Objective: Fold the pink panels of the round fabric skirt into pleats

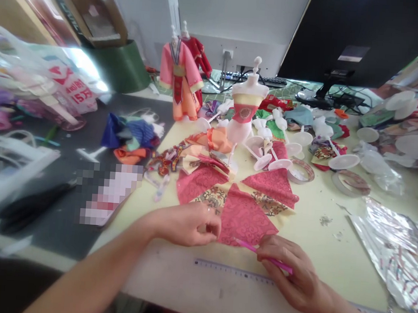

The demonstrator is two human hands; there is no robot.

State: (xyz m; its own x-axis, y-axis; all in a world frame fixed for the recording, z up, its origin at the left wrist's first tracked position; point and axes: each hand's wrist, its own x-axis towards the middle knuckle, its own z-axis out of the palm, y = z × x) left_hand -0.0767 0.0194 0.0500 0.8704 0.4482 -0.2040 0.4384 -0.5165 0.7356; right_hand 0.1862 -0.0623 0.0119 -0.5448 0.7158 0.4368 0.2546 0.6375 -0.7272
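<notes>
A small doll skirt (249,216) lies fanned out on the pale yellow table top, with red patterned panels between cream, flower-printed ones. My right hand (290,269) grips a slim pink pen-like tool (247,246), whose pale tip points at the skirt's lower red panel. At the skirt's lower left edge rests my left hand (190,224), its fingers curled and thumb and fingertips close together. Anything pinched there is too small to make out. Beyond the skirt stands a white doll bust (250,90) wearing a red and yellow band.
A ruler strip (229,271) runs along the near table edge. Tape rolls (350,183), a silvery plastic bag (391,255) and white doll stands (343,161) lie right. Two dressed doll forms (180,78) stand behind. At left are a phone (111,197) and bundled fabrics (135,134).
</notes>
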